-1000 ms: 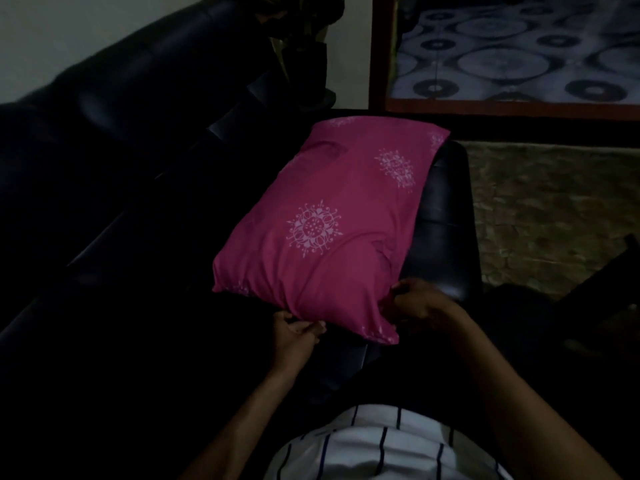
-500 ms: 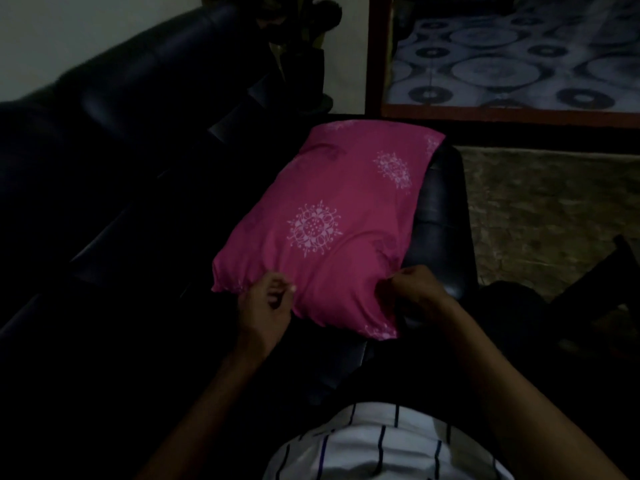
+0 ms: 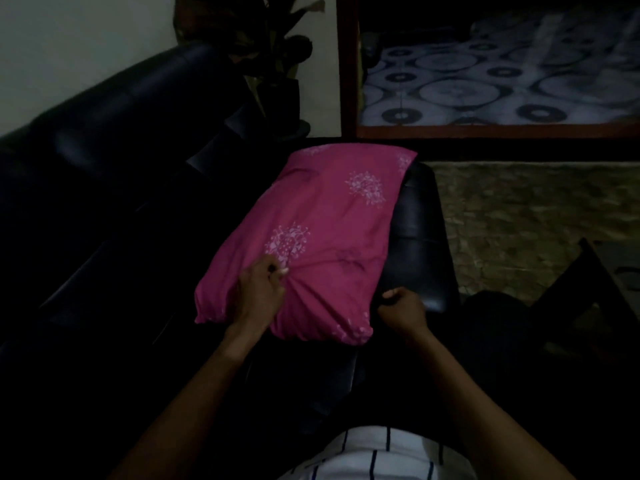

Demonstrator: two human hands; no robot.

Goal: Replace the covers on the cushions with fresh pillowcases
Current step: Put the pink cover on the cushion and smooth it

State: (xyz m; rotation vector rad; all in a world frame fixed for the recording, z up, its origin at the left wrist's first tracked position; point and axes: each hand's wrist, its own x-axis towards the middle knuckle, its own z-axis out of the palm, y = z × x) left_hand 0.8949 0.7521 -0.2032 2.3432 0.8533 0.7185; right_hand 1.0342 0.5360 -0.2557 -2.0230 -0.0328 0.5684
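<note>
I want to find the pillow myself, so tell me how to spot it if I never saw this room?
Look for the long dark leather sofa under the pale wall. On its seat, toward the padded arm, lies the pillow, with the left hand pinching its near end. It is the only bright pink thing there, printed with white round flower patterns.

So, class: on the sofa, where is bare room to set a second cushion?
Bare seat lies left of the pink cushion, toward the backrest, and a narrow strip on its right. The near end is crowded by both hands.
</note>
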